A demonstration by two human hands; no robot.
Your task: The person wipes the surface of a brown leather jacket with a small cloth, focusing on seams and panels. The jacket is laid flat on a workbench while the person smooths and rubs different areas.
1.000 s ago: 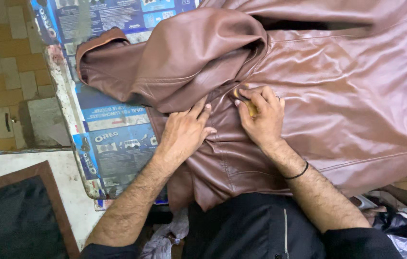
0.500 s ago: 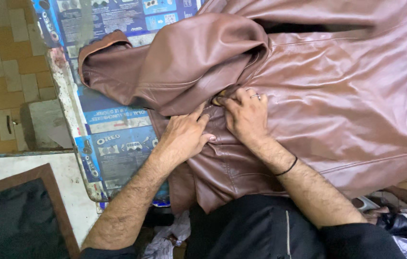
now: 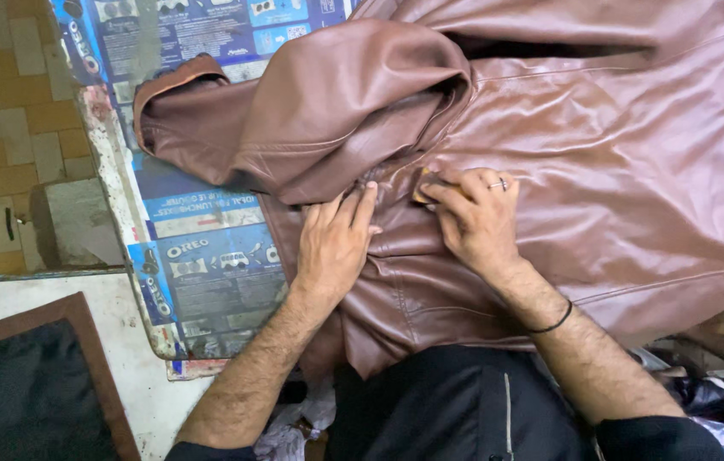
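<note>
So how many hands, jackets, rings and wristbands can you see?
Hands: 2, the left hand and the right hand, both on the jacket
Jackets: 1, the brown jacket
Rings: 1, the ring on the right hand
Wristbands: 1, the black band on the right wrist
Total: 5

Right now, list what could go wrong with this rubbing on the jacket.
1. The right hand presses a small tan pad into the brown leather jacket beside a seam; hard rubbing there could scuff the finish.
2. The left hand pins only one spot, so the loose folded sleeve may slide.
3. The jacket's lower edge hangs off the covered worktable and could drag the jacket down.
</note>
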